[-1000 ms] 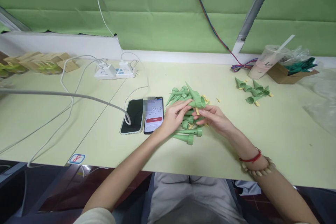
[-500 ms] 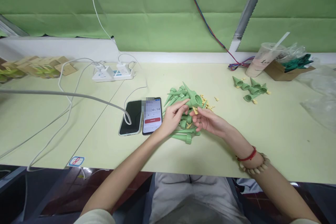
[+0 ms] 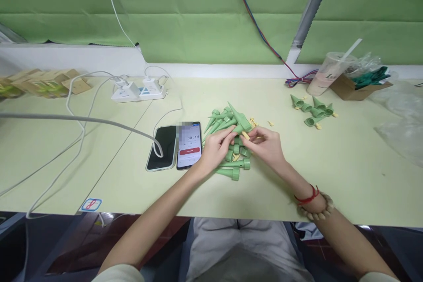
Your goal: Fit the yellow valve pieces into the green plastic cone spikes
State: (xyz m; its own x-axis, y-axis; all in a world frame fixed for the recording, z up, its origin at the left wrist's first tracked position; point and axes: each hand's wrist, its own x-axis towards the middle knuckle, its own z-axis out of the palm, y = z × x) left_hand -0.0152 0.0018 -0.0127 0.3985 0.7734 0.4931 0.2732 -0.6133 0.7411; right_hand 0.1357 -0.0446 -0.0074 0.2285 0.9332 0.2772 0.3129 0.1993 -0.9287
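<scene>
My left hand (image 3: 214, 147) grips a green cone-shaped spike (image 3: 240, 120) over a pile of the same green spikes (image 3: 231, 165) on the pale green table (image 3: 330, 172). My right hand (image 3: 266, 145) meets it from the right, fingers pinched on a small yellow piece (image 3: 246, 135) at the spike's wide end. Small yellow pieces (image 3: 254, 122) lie scattered just behind the pile. A red cord and a bead bracelet circle my right wrist.
Two phones (image 3: 175, 145) lie left of the pile, one showing a timer. A power strip (image 3: 137, 91) with white cables sits behind. Several more green spikes (image 3: 312, 109), a plastic cup with a straw (image 3: 325, 76) and a cardboard box (image 3: 355, 88) are at back right. Clear plastic bags lie at far right.
My right hand turned over and closed in on the spike's wide end, pinching the yellow piece against it. The timer went from 00:13 to 00:14.
</scene>
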